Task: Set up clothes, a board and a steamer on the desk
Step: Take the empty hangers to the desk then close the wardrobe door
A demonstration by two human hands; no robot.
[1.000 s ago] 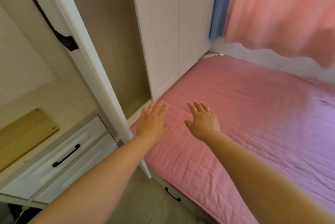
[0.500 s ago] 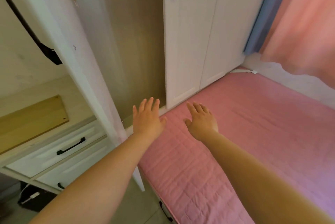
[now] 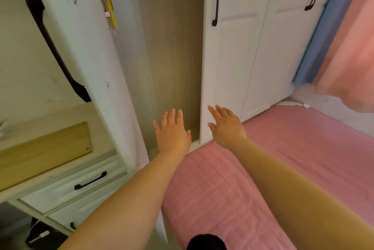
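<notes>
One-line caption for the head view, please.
Both open hands, left hand and right hand, reach toward the open wardrobe beside the pink bed.

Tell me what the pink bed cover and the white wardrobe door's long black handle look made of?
The pink bed cover looks like quilted fabric: stitched squares, soft matte surface. The long black handle seems painted metal or plastic; its smooth dark finish leaves that open.

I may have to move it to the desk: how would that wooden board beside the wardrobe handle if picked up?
The wooden board looks flat and straight-edged, so probably stiff, not floppy. It seems thin, likely light. Lying flat on the desk top, it shouldn't roll.
</notes>
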